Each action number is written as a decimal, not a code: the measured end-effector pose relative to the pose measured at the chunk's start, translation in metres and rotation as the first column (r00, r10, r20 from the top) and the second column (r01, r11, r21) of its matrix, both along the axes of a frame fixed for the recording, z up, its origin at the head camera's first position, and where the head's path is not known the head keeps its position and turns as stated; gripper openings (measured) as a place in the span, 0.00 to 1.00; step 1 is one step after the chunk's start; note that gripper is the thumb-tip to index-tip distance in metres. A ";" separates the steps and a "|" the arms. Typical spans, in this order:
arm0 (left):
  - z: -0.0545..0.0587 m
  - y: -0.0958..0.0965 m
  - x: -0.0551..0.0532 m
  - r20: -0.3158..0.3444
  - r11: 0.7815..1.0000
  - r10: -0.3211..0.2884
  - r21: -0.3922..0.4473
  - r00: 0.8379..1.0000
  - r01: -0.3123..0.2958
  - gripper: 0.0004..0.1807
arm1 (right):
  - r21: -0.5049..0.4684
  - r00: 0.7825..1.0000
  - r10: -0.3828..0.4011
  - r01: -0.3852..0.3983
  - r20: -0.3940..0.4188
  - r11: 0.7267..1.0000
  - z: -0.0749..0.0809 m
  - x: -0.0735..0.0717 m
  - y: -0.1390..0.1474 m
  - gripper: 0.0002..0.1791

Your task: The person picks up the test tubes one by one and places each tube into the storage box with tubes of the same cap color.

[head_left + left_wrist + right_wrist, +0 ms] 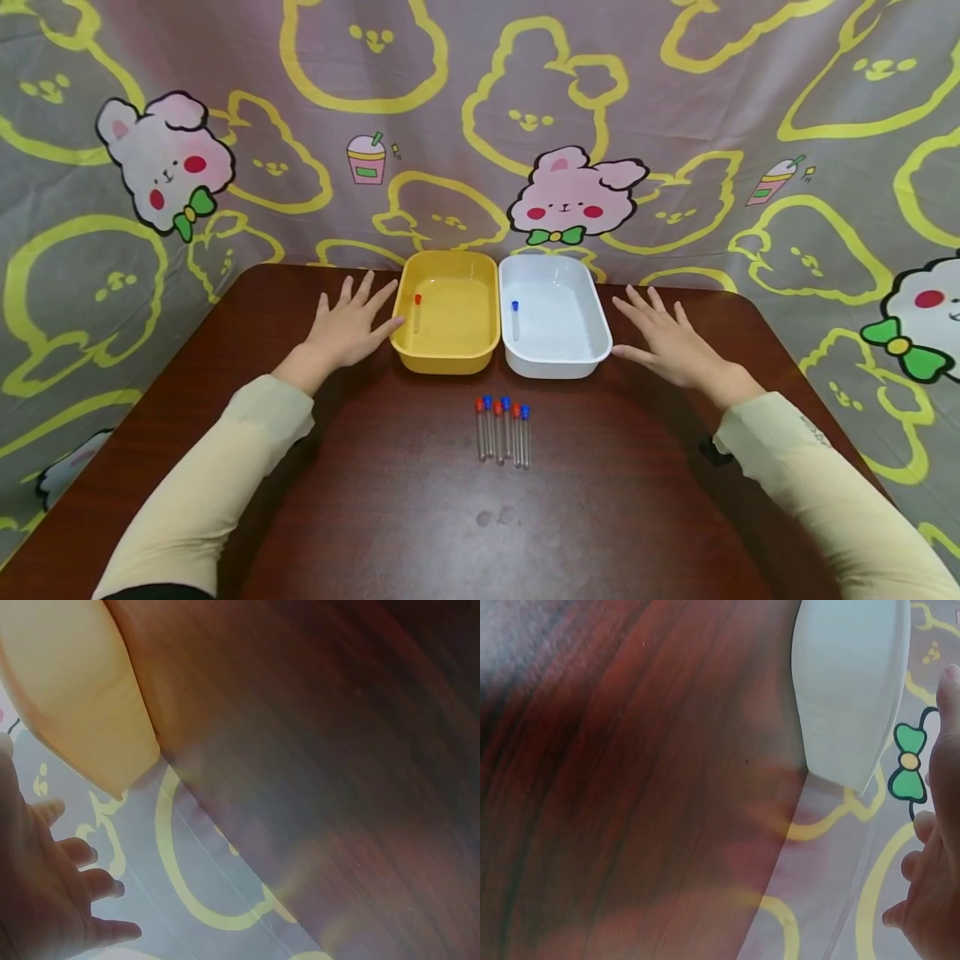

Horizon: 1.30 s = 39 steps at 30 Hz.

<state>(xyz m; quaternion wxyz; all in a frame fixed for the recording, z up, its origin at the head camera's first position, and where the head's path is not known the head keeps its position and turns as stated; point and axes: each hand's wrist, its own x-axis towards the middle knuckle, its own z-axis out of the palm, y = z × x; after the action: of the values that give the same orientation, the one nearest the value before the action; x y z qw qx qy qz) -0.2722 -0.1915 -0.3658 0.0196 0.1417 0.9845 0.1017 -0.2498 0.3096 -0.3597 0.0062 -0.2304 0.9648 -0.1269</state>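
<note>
Left hand (348,327) splays empty, thumb at a yellow rectangular plastic tub (447,363); right hand (671,343), equally spread, empty, beside a white rectangular plastic tub (558,367).

In the head view, a dark reddish-brown bench (637,500) bears faint smudges (497,517) at six o'clock. A patterned grey-pink cloth (675,108) rises behind at twelve, with printed rabbit heads (168,167) at ten and three.

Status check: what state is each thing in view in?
Yellow basin: upright, uncovered.
White basin: upright, uncovered.
Red-capped test tube: closed, inside the yellow basin.
Blue-capped test tube: closed, inside the white basin.
Six other test tubes: capped, three red, three blue, lying on the table.
Left hand: empty, spread, thumb at the yellow basin's rim.
Right hand: empty, spread, beside the white basin.
</note>
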 end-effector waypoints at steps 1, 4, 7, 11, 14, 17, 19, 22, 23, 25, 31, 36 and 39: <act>0.000 0.001 0.001 0.002 1.000 0.001 0.002 1.000 -0.001 0.43 | -0.001 1.000 0.003 -0.003 -0.003 1.000 0.000 0.001 -0.001 0.47; 0.000 0.003 0.003 -0.002 1.000 -0.001 0.007 1.000 0.001 0.43 | -0.008 1.000 0.015 -0.015 -0.005 1.000 0.000 0.005 -0.003 0.47; -0.001 0.005 0.003 -0.003 1.000 0.001 0.002 1.000 -0.001 0.42 | -0.019 1.000 0.030 -0.030 -0.001 0.999 0.001 0.009 -0.006 0.47; 0.000 0.007 0.005 -0.008 1.000 0.001 0.000 1.000 -0.001 0.42 | -0.030 0.999 0.047 -0.047 -0.014 0.998 0.001 0.014 -0.010 0.47; 0.001 0.008 0.008 -0.008 1.000 -0.004 0.007 1.000 0.004 0.43 | -0.038 0.998 0.059 -0.060 -0.026 0.997 0.000 0.018 -0.013 0.47; 0.000 0.010 0.010 -0.003 1.000 -0.012 0.014 1.000 0.012 0.43 | -0.045 0.997 0.079 -0.080 -0.026 0.996 -0.001 0.021 -0.016 0.46; -0.001 0.011 0.012 0.000 1.000 -0.017 0.020 1.000 0.017 0.43 | -0.047 0.995 0.095 -0.096 -0.028 0.994 -0.002 0.024 -0.018 0.46; -0.003 0.012 0.014 -0.003 0.999 -0.026 0.028 1.000 0.026 0.44 | -0.052 0.993 0.115 -0.117 -0.027 0.992 -0.003 0.027 -0.020 0.46; -0.004 0.012 0.015 -0.003 0.999 -0.028 0.032 1.000 0.028 0.44 | -0.054 0.992 0.122 -0.123 -0.029 0.991 -0.003 0.029 -0.022 0.46; -0.005 0.012 0.016 -0.002 0.999 -0.030 0.036 1.000 0.030 0.43 | -0.056 0.991 0.133 -0.135 -0.034 0.989 -0.004 0.031 -0.024 0.46; -0.006 0.016 0.018 0.001 0.998 -0.029 0.049 1.000 0.029 0.42 | -0.084 0.982 0.182 -0.185 -0.044 0.979 -0.006 0.039 -0.031 0.47; -0.008 0.021 0.020 0.008 0.999 -0.029 0.041 1.000 0.029 0.42 | -0.110 0.972 0.231 -0.236 -0.051 0.966 -0.008 0.045 -0.037 0.48; -0.008 0.023 0.021 0.012 0.999 -0.025 0.036 1.000 0.025 0.42 | -0.121 0.965 0.257 -0.263 -0.059 0.957 -0.009 0.049 -0.042 0.48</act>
<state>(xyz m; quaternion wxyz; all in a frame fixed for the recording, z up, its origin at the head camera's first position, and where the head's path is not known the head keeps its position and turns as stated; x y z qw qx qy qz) -0.2511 -0.1690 -0.3742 0.0246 0.1536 0.9805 0.1200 -0.2013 0.2672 -0.3682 -0.0126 -0.3577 0.9159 -0.1815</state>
